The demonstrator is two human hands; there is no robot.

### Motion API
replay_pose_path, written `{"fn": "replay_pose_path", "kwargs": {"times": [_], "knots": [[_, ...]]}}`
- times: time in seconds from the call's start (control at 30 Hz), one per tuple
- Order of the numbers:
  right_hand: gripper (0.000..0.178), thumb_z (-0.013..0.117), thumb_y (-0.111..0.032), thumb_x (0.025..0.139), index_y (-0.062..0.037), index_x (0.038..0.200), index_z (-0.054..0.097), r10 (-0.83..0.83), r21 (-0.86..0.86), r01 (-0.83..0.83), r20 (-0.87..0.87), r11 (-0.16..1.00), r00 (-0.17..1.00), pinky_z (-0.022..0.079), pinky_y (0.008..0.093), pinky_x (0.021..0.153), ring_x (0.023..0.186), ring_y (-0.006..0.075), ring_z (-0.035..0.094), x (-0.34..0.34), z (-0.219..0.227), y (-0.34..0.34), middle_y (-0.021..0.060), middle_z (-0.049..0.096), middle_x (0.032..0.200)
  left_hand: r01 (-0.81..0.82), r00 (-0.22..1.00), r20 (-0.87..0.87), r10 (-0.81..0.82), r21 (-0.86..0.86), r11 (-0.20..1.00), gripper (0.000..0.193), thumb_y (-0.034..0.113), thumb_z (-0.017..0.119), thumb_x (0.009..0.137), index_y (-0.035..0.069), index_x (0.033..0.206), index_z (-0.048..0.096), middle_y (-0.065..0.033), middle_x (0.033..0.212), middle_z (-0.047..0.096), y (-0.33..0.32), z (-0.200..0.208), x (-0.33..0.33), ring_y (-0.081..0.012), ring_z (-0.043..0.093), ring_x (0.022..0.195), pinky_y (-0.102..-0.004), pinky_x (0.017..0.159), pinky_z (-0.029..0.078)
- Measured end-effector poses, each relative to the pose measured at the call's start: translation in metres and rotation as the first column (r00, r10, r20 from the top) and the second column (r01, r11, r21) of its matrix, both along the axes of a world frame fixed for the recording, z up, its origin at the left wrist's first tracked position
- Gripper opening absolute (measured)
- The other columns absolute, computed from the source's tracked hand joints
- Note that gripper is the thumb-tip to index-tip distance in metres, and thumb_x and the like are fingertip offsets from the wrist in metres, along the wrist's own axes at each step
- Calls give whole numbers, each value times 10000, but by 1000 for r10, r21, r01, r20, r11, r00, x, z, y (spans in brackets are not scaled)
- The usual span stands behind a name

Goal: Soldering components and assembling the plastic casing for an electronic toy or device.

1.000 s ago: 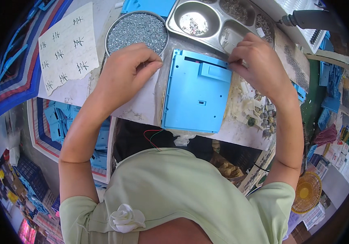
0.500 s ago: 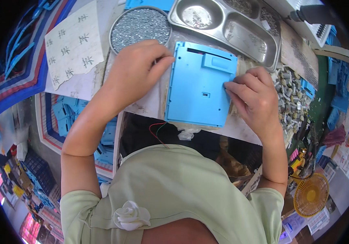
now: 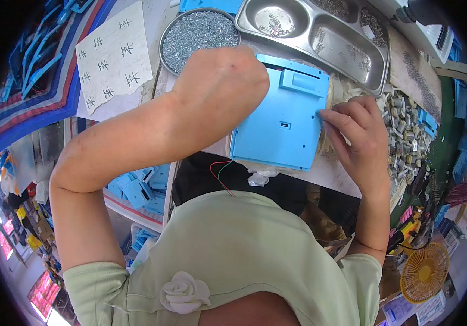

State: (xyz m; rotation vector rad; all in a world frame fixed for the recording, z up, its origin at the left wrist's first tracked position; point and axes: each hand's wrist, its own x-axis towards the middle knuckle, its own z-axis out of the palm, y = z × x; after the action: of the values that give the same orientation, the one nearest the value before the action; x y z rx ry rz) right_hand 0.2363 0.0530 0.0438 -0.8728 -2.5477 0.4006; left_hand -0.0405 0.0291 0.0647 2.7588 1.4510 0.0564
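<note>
- Hands work on a blue plastic panel (image 3: 279, 122) lying flat on the table (image 3: 331, 171), just in front of the person's chest.
- The left hand (image 3: 220, 81) rests on the panel's upper left part, fingers curled down onto it — whether they pinch anything cannot be told, as the back of the hand hides them.
- The right hand (image 3: 356, 127) sits at the panel's right edge, fingertips drawn together and touching that edge.
- A round dish of small screws (image 3: 198, 32) stands just beyond the left hand; a steel tray with 3 compartments (image 3: 312, 32) lies beside it, behind the panel.
- A sheet of paper with handwritten marks (image 3: 114, 54) lies to the left of the dish.
- Small metal parts (image 3: 405, 122) are heaped to the right of the right hand — a yellow fan (image 3: 424, 271) stands lower right.
</note>
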Motion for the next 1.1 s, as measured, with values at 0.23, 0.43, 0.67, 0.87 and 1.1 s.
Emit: {"fn": "replay_pose_path", "kwargs": {"times": [0.23,0.43,0.67,0.87,1.1], "knots": [[267,786,-4,705,-62,962,742,-49,-13,48,-34,999,998,511,404,759,875,295,605,15,-1,-6,67,669,895,-70,994,-79,70,5,998,88,-30,679,724,-5,805,657,-170,826,649,-1,2,10,-314,718,765,-374,617,585],[265,791,-6,701,-53,956,737,-34,1,34,-72,999,997,502,398,749,863,294,606,16,-3,-10,71,670,892,-117,991,-62,120,50,992,102,-13,688,752,11,847,658,-164,840,646,-1,-1,8,-338,706,768,-399,661,584],[257,794,2,696,-42,943,736,-91,5,93,-146,996,985,498,388,724,852,297,603,25,-2,-18,76,664,877,-134,917,384,112,31,991,225,22,733,789,72,1004,688,-104,899,636,-24,8,7,-328,660,747,-407,630,550],[250,799,12,701,-38,940,744,-149,-35,145,-163,989,975,498,378,710,832,287,604,41,-6,-31,80,671,871,162,870,478,-119,-51,985,372,41,760,716,69,1083,707,-52,932,653,-44,-27,48,-244,658,751,-367,600,513],[234,798,15,716,-35,938,743,-218,-61,211,-145,976,965,497,371,704,817,277,608,56,-10,-47,77,674,862,201,905,384,-184,-4,980,451,81,705,721,54,1172,704,-57,1033,647,-46,-34,54,-210,624,767,-350,624,471]]}}
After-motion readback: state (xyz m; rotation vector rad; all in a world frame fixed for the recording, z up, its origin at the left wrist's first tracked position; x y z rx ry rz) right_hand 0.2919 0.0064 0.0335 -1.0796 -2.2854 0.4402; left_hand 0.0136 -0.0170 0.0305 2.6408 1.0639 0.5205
